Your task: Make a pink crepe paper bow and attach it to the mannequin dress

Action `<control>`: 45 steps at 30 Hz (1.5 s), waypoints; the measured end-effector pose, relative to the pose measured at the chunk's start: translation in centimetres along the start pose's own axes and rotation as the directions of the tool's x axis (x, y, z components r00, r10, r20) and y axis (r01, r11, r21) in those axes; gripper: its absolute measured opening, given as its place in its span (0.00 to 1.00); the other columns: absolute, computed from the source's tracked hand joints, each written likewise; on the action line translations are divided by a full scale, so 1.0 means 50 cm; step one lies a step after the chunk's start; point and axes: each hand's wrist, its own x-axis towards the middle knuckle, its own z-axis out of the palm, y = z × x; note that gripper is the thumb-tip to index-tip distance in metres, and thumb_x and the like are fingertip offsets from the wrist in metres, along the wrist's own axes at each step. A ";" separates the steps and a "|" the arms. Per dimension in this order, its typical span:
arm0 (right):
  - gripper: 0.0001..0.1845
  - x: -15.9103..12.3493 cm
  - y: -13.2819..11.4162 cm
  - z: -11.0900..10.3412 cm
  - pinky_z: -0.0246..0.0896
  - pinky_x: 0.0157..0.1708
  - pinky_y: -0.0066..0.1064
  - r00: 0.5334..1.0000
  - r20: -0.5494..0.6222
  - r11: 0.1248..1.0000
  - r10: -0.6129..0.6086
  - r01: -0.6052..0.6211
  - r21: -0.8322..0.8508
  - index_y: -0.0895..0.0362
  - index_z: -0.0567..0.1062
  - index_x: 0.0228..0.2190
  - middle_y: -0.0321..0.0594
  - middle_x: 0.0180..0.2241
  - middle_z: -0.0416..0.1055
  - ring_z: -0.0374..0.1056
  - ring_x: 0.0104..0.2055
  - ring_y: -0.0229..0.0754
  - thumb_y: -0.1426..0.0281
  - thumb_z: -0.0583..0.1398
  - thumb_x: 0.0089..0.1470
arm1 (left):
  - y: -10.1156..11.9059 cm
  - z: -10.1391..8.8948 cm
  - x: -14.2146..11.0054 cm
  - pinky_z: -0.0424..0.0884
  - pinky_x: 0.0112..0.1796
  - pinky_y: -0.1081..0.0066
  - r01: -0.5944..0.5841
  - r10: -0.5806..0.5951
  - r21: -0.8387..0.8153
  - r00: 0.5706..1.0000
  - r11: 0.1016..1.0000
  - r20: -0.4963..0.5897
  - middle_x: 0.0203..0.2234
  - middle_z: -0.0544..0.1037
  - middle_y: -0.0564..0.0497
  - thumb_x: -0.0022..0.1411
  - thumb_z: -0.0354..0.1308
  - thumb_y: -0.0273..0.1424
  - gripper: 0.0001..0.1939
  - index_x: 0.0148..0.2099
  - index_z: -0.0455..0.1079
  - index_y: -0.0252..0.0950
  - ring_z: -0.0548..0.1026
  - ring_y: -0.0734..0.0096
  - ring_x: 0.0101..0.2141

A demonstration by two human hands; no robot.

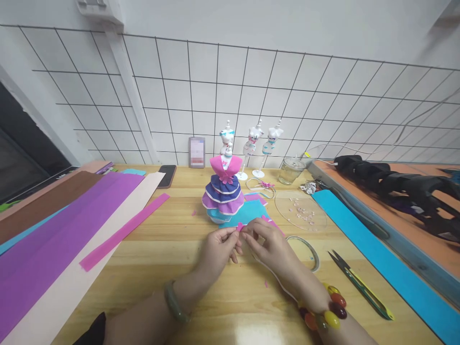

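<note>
Between my two hands is a small pink paper piece [240, 227]. My left hand [220, 249] pinches it between thumb and forefinger. My right hand [268, 242] has its fingertips closed at the piece's right side, and its grip there is partly hidden. Just behind the hands stands a small white mannequin in a tiered paper dress [223, 191], pink at the top, then dark blue, purple and light blue. A blue paper sheet [247, 213] lies beside it, with pink bits near my right fingers. A thin white cord [275, 277] passes under my right forearm.
Thread snips [361, 285], a tape roll [316, 254] and a clear round dish [301, 211] with small gems lie to the right. Purple paper [72, 211] and a pink strip [125, 232] lie left. A glass [291, 171] and bare mannequins [272, 140] stand behind.
</note>
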 end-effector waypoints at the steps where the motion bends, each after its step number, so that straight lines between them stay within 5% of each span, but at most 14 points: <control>1: 0.07 0.000 0.000 0.001 0.59 0.30 0.30 1.000 -0.007 1.000 0.012 -0.012 0.006 0.55 0.71 0.28 0.39 0.28 0.68 0.64 0.28 0.39 0.70 0.54 0.54 | -0.003 -0.001 0.000 0.63 0.14 0.78 -0.015 0.015 0.030 1.000 0.999 0.002 0.19 0.67 0.52 0.50 0.58 0.39 0.14 0.32 0.72 0.32 0.69 0.74 0.18; 10: 0.09 0.002 -0.002 0.003 0.57 0.28 0.29 0.998 0.003 0.998 0.060 -0.060 0.017 0.56 0.67 0.23 0.38 0.24 0.66 0.62 0.27 0.38 0.71 0.53 0.54 | -0.014 -0.001 -0.011 0.64 0.14 0.78 -0.100 0.097 0.158 0.995 0.982 0.025 0.19 0.68 0.52 0.54 0.55 0.39 0.14 0.33 0.73 0.33 0.68 0.76 0.18; 16: 0.08 0.002 0.002 0.005 0.55 0.27 0.28 0.997 0.031 0.997 0.069 -0.070 0.028 0.56 0.67 0.23 0.37 0.23 0.65 0.61 0.27 0.38 0.73 0.53 0.53 | -0.010 -0.002 -0.006 0.63 0.14 0.77 -0.048 0.044 0.156 0.999 0.987 0.029 0.17 0.68 0.53 0.54 0.54 0.40 0.15 0.25 0.69 0.32 0.66 0.77 0.15; 45: 0.09 -0.001 0.004 0.010 0.53 0.26 0.28 0.993 0.064 0.993 0.103 -0.106 0.048 0.57 0.69 0.24 0.37 0.23 0.66 0.60 0.26 0.37 0.71 0.52 0.54 | -0.012 -0.004 -0.006 0.61 0.14 0.79 -0.034 0.019 0.204 0.997 0.978 0.078 0.15 0.67 0.54 0.56 0.49 0.38 0.16 0.23 0.64 0.33 0.65 0.79 0.14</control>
